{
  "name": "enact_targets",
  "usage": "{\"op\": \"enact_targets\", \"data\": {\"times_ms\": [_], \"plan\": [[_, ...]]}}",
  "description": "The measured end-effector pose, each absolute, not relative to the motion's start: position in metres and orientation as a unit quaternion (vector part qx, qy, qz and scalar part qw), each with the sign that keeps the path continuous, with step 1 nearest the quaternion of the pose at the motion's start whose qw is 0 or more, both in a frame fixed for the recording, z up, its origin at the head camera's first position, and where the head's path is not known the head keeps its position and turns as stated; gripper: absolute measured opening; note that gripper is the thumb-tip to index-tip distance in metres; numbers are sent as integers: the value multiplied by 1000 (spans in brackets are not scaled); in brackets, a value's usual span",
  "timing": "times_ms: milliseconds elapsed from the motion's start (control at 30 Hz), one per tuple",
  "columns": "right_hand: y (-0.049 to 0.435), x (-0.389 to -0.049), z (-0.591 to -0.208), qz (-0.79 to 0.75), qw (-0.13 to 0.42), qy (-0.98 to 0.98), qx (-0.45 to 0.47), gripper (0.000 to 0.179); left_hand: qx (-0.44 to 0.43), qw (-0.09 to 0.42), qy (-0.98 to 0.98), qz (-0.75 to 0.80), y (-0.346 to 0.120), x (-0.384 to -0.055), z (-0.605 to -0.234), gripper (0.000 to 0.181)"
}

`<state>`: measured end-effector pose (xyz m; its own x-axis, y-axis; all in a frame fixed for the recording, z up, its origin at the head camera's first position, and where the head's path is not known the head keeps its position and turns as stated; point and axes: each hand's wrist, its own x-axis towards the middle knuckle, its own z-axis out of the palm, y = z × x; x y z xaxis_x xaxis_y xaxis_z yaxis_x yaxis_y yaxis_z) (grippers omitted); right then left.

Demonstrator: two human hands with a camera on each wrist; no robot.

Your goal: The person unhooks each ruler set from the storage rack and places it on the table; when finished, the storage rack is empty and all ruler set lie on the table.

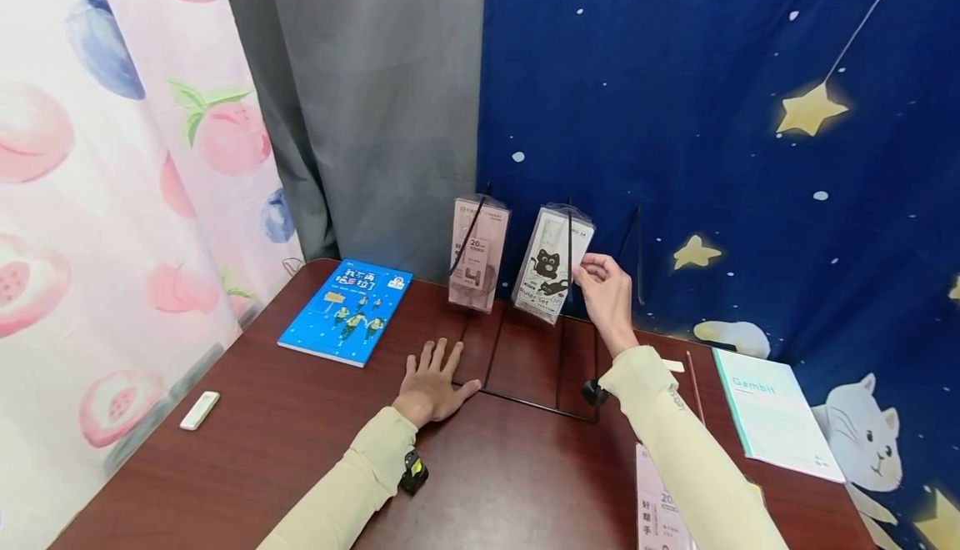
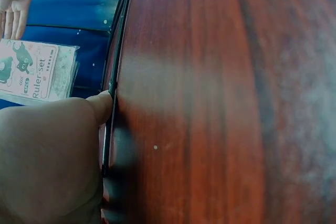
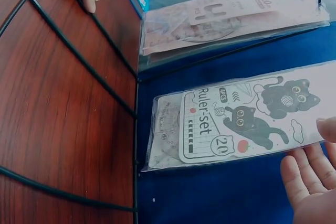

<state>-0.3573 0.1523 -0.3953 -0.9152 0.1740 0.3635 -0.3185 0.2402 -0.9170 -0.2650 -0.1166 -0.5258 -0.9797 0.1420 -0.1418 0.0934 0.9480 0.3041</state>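
A black wire rack [image 1: 517, 400] stands on the table, its upright arms along the back. My left hand [image 1: 432, 383] lies with spread fingers at the front left corner of its base, the thumb touching the wire [image 2: 111, 85]. From one arm hangs a clear-wrapped ruler set [image 1: 542, 237] with black cats on its card, tilted slightly. My right hand [image 1: 606, 296] pinches its right edge, thumb on the front [image 3: 326, 129]. To its left hangs a pink ruler set package [image 1: 472, 275]. The rack's rightmost arm [image 1: 640, 258] carries nothing.
A blue book [image 1: 348, 317] lies at the back left, a small white block [image 1: 200, 410] at the left edge. On the right are a white notebook [image 1: 776, 417], a dark red pencil [image 1: 696, 392] and another pink package [image 1: 652, 500], partly under my right forearm. Curtains hang behind.
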Motion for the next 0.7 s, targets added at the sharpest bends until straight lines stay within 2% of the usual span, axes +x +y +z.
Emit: {"op": "enact_targets", "data": {"times_ms": [267,433,700], "plan": [[152,-355,-396,602,198,-772,47,20,59,73,984,149,-116,-266,-529,82],[155,-348,-393,596,199,-776,55,23,60,71,985,147,-116,-264,-526,82],[159,-327,-387,603,156,-780,48,29,59,78,985,145,-114,-260,-517,81]]}}
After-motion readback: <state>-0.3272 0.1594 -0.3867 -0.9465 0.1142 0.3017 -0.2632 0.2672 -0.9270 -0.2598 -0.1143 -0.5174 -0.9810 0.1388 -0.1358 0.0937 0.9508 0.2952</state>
